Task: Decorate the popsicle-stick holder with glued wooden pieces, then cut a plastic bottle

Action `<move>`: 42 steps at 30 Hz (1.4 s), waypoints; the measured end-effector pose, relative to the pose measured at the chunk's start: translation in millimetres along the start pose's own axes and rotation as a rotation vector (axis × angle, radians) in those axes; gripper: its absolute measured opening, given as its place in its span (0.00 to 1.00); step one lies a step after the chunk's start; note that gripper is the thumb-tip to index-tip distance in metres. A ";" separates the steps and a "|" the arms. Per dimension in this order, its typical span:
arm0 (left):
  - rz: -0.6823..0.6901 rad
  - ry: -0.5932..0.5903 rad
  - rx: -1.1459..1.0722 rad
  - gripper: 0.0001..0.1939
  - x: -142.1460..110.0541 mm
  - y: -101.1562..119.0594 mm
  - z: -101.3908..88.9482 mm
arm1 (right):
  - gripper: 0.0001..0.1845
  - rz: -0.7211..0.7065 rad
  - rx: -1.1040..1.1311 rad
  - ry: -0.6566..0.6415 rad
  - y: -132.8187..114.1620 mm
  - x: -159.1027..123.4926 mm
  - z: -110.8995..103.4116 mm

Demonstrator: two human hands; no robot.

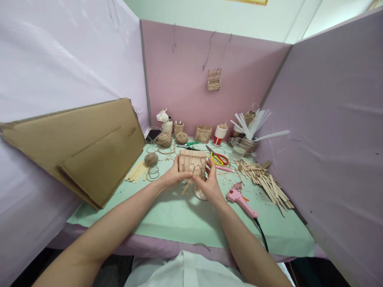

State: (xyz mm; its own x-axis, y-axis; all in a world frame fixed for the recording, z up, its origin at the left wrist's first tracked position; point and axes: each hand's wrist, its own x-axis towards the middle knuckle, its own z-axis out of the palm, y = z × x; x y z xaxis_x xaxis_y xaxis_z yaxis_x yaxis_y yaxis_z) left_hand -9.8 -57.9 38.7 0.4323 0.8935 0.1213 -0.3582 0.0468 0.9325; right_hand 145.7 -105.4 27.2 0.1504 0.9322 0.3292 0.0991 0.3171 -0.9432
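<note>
The craft-stick container [186, 164] is held above the middle of the table [167, 219]; its visible wall is complete, with braided trim and flower shapes attached, so it seems largely built. Anything left, I cannot tell. The left hand [174, 175] and right hand [212, 186], fingers partly curled, grip its sides. A pink glue gun [243, 202] lies towards the table's near right corner, loose craft sticks [269, 183] along the right edge.

A pink panel [185, 79] stands behind the pale green tabletop [179, 223], between lilac side walls [323, 119]; a pale room wall [197, 14] rises beyond, brightest upper right.
</note>
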 end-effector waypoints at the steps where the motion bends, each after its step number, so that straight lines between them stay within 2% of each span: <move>1: 0.005 -0.005 0.003 0.56 0.3 -0.2 -0.4 | 0.54 -0.003 0.001 -0.002 -0.4 -0.2 -0.5; 11: -0.057 -0.108 -0.073 0.50 -3.2 7.4 -1.7 | 0.48 -0.031 0.142 -0.098 -2.6 2.0 -8.6; 17: -0.059 -0.075 -0.047 0.56 -2.3 7.4 -1.9 | 0.51 -0.012 0.100 -0.073 -2.1 1.8 -6.4; 23: -0.035 -0.111 -0.043 0.51 -0.7 7.0 1.2 | 0.51 -0.017 0.056 -0.057 -4.9 0.4 -4.6; 29: -0.073 -0.071 -0.050 0.54 0.1 3.1 -3.3 | 0.51 -0.016 0.074 -0.058 -1.3 0.8 -4.9; 39: -0.087 -0.042 -0.009 0.53 3.2 -7.3 -14.5 | 0.49 -0.040 0.021 -0.049 -2.2 1.9 -6.2; 42: -0.080 -0.039 -0.020 0.50 4.4 -9.0 -17.0 | 0.49 -0.039 0.029 -0.063 -1.4 4.7 -5.7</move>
State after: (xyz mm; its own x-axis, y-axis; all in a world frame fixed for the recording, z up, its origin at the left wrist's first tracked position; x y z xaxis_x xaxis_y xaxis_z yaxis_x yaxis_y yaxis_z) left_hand -18.8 -46.9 25.1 0.4925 0.8683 0.0599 -0.3373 0.1270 0.9328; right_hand 151.9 -102.5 30.3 0.0851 0.9278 0.3632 0.0749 0.3575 -0.9309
